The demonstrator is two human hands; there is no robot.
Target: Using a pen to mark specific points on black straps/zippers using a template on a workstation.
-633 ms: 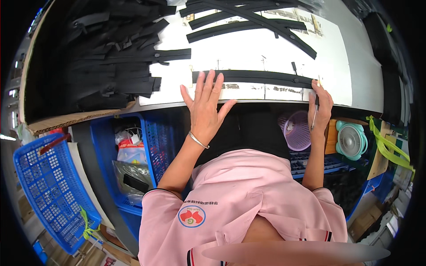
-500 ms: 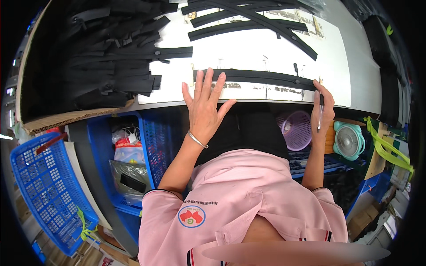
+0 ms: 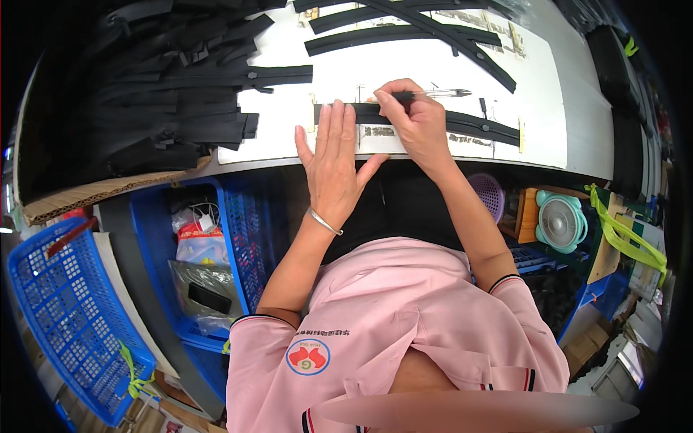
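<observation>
A long black strip (image 3: 476, 124) lies across the near part of a white table (image 3: 563, 130). My left hand (image 3: 336, 162) is flat with fingers spread, pressing on the strip's left end; a metal bangle sits on that wrist. My right hand (image 3: 411, 119) rests on the strip just right of the left hand and grips a pen (image 3: 437, 93) whose tip points right. More long black strips (image 3: 411, 32) lie crossed at the far side of the table.
A heap of black strips (image 3: 159, 94) covers the table's left on cardboard. Below the table edge stand blue plastic crates (image 3: 65, 317) with bagged items, a purple basket (image 3: 487, 193), a small teal fan (image 3: 561, 220) and a green strap (image 3: 621, 231).
My right hand has moved left along the strip, from its right end to beside my left hand, and the pen now lies horizontally. My left hand stays pressed on the strip.
</observation>
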